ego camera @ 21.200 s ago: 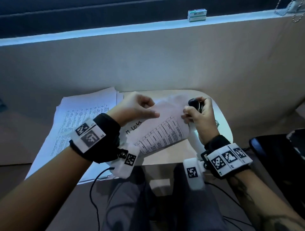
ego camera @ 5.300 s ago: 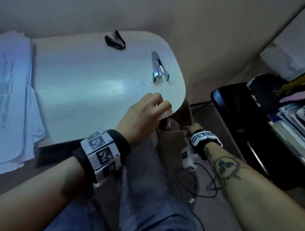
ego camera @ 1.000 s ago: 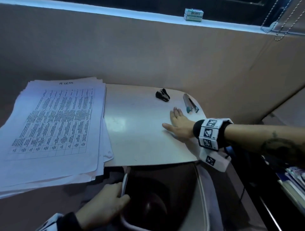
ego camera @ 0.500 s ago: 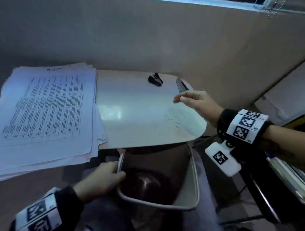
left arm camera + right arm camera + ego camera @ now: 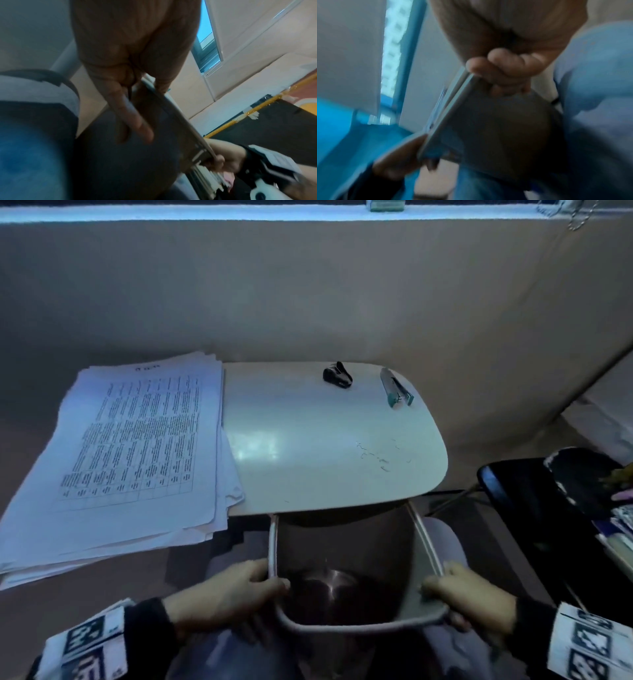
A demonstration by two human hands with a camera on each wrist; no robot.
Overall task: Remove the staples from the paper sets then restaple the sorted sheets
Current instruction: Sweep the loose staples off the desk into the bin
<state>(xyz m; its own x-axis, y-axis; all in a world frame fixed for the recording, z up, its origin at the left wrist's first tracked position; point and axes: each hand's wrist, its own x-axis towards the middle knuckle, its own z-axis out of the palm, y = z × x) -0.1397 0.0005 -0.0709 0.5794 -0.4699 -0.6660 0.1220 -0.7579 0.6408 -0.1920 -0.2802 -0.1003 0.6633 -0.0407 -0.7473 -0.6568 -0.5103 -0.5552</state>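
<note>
A stack of printed paper sheets (image 5: 137, 446) lies on the left of the small white table (image 5: 308, 433). At its far edge sit a black staple remover (image 5: 337, 375) and a silver stapler (image 5: 395, 387). Several loose staples (image 5: 373, 457) lie near its right edge. Below the table's front edge I hold a grey waste bin (image 5: 349, 580) on my lap. My left hand (image 5: 236, 590) grips its left rim (image 5: 173, 108), thumb over the edge. My right hand (image 5: 462, 594) grips its right rim (image 5: 453, 97).
A beige partition wall (image 5: 308, 296) rises behind the table, with a small box (image 5: 385, 205) on its ledge. To the right stand a black chair (image 5: 534, 508) and stacked books (image 5: 620, 529).
My right hand has left the table top and come down onto the bin's right rim. My left hand has stayed on the left rim. The bin sits further out from under the table.
</note>
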